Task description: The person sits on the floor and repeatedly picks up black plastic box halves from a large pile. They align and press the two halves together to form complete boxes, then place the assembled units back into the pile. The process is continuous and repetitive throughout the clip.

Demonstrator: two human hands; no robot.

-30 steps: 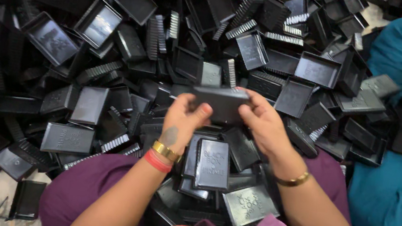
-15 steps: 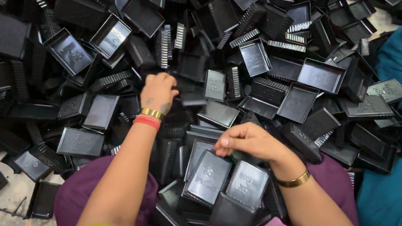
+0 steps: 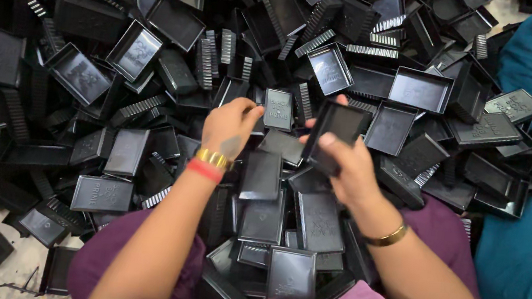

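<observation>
A big heap of black plastic box halves (image 3: 180, 24) fills the view. My left hand (image 3: 229, 130), with gold and red bangles at the wrist, pinches a small flat black lid (image 3: 277, 110) by its edge, just above the heap. My right hand (image 3: 345, 170), with a gold bangle, holds a black tray-shaped box half (image 3: 336, 131) tilted up, its hollow side facing me. The two pieces are side by side and apart. More black lids (image 3: 262, 176) lie stacked on my purple-clad lap (image 3: 106, 257).
A person in teal clothing (image 3: 519, 258) sits at the right edge. Ribbed black pieces (image 3: 206, 59) lie mixed into the heap. Pale floor (image 3: 0, 273) shows at the bottom left with a few loose black pieces.
My left hand drew back from the heap holding a small lid. My right hand rose from the lap with a tray-shaped box half.
</observation>
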